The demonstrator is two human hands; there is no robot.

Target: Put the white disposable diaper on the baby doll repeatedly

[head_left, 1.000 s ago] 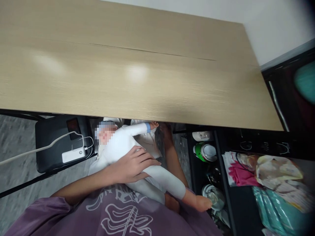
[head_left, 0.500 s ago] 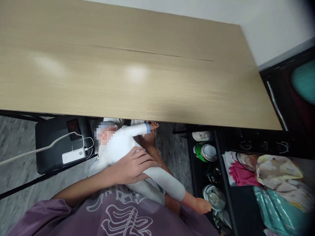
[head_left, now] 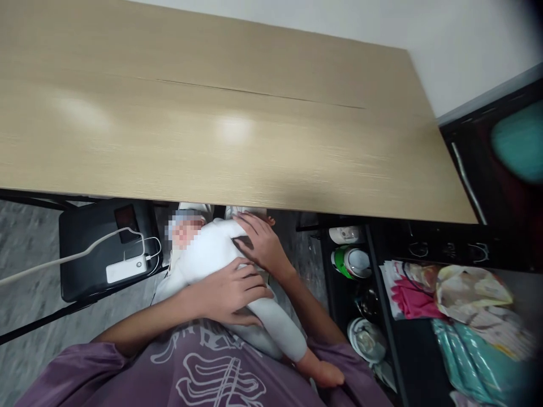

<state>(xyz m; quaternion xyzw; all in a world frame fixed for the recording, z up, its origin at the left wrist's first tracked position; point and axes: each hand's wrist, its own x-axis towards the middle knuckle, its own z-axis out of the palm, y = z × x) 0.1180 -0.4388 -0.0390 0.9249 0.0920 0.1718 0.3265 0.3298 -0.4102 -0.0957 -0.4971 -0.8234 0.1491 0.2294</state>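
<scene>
A baby doll [head_left: 203, 251] in a white long-sleeved outfit lies on its back across my lap. Its head is at the left and its bare foot at the lower right. My left hand [head_left: 233, 291] rests over its hip, fingers curved around the upper leg. Over the doll's outstretched arm lies my right hand [head_left: 263, 243], with thumb and fingers bent around the sleeve. Only the tip of the doll's hand shows beyond my fingers. One of the doll's legs is partly hidden behind the other.
A wooden tabletop [head_left: 212, 152] spans the space ahead, its front edge just beyond the doll. At left, a white power bank [head_left: 126, 269] with cables sits on a black seat [head_left: 85, 282]. Dark shelving [head_left: 418, 350] on the right holds jars, a green-banded can [head_left: 351, 262] and plastic bags.
My right hand has risen from beneath the doll's arm and now lies over it. The doll's lower legs have shifted left and slightly down. My left hand stays at its hip.
</scene>
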